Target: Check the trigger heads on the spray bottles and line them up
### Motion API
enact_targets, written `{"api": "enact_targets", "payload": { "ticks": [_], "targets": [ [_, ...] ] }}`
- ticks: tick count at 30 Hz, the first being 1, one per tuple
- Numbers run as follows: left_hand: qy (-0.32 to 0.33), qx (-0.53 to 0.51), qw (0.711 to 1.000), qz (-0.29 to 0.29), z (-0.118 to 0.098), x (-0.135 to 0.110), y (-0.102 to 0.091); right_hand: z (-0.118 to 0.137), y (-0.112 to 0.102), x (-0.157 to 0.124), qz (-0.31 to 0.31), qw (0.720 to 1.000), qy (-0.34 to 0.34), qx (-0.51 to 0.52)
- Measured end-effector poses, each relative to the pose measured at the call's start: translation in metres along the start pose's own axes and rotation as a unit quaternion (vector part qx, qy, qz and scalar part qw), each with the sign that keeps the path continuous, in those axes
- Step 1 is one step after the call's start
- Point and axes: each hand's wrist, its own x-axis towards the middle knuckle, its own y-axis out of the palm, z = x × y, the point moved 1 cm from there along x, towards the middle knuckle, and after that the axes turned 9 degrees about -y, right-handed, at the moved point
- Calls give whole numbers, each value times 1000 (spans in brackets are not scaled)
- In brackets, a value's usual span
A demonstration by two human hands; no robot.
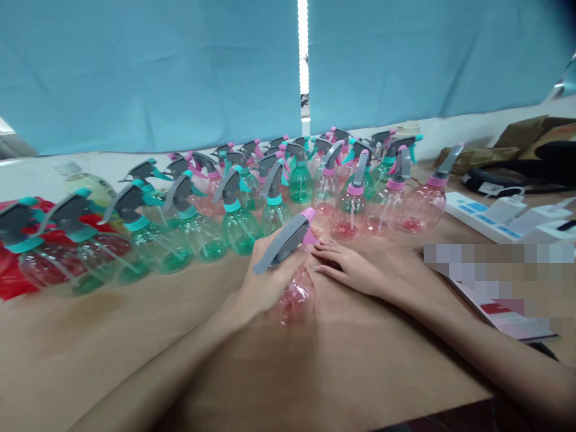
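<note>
Nearest the camera, the left hand (263, 282) was curled round the shoulder of a pink spray bottle (294, 298). The bottle stood on the tabletop (315, 372), tipped a little, with its grey trigger head (283, 243) slanting up past the thumb. That grip probably served to steady the bottle. Just right of it, the right hand (348, 270) lay flat and open on the tabletop, holding nothing. Its fingertips (320, 245) reached the bottle's neck, apparently placed to work at the collar. Beyond both hands, finished-looking bottles stood upright in rows: green bottles (238, 227) ahead and to the left, pink bottles (351, 211) ahead and to the right. This seemed to sort them by colour while keeping them within arm's reach. Well right of the right hand lay a power strip (477, 217). A blue curtain (180, 72) hung farthest back.
</note>
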Motion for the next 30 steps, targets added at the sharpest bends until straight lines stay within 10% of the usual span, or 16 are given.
{"api": "enact_targets", "payload": {
  "ticks": [30],
  "targets": [
    [5,-19,1000,21,-4,2,-2,-2,0,-2,-11,1000,-6,1]
  ]
}}
